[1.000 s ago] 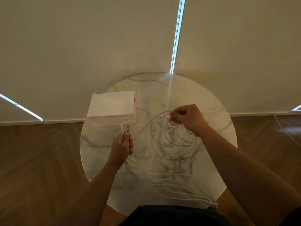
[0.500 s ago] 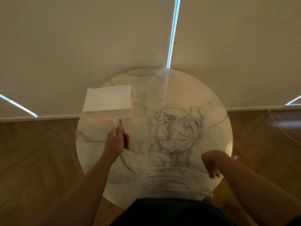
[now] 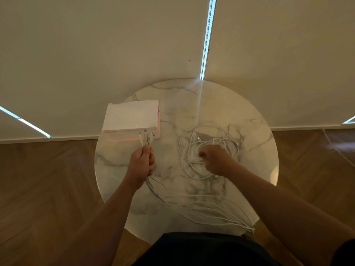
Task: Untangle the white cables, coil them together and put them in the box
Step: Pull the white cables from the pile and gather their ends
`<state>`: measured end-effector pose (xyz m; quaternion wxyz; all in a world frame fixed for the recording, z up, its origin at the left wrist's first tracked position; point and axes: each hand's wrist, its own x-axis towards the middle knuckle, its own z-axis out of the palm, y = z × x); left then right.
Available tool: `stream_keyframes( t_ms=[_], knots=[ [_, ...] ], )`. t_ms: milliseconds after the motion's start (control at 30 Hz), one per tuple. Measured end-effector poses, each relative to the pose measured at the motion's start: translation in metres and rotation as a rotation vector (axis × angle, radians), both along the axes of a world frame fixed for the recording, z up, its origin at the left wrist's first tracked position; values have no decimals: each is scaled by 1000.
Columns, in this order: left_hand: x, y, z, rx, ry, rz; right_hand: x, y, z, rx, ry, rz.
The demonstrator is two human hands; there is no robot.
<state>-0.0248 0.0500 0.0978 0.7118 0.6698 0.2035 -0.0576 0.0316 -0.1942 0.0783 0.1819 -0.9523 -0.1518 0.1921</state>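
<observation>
My left hand (image 3: 141, 163) grips a bundle of white cable ends, whose plugs (image 3: 146, 138) stick up just in front of the box (image 3: 130, 117). The box has a white lid and a pink base and sits at the table's far left. From that hand the straightened cables (image 3: 207, 210) trail across the table to its near right edge. A loose tangle of white cables (image 3: 209, 131) lies right of centre. My right hand (image 3: 216, 160) hovers over the tangle's near side, blurred, fingers curled; I cannot see whether it holds a strand.
Everything lies on a round marble table (image 3: 192, 100) that stands against a pale wall with a bright vertical light strip (image 3: 206, 39). Wooden floor (image 3: 48, 189) surrounds it. My dark clothing (image 3: 201, 250) meets the table's near edge.
My right hand let go of the tangle, dropped to the near right edge, and has come back over the tangle. My left hand keeps holding the cable ends near the box.
</observation>
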Motion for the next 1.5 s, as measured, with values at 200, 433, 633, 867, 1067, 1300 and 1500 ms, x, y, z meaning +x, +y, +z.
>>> stream_keyframes(
  t_ms=[200,433,633,867,1067,1300,1500],
  knots=[
    [7,1,21,-165,-69,31,-45,79,-7,122,338,410],
    [12,50,24,-222,-76,188,-51,67,-16,101,856,415],
    [7,75,8,-98,-19,237,-70,5,-47,-4,823,317],
    [7,75,0,-16,-9,243,-76,-16,-52,-232,873,336],
    [6,47,-6,649,-40,-195,-69,-21,-37,-49,723,215],
    [-16,-52,-31,550,90,-708,-77,-19,-30,50,799,156],
    [-35,-90,-46,537,113,-815,-71,-15,-11,106,700,152]
  ],
)
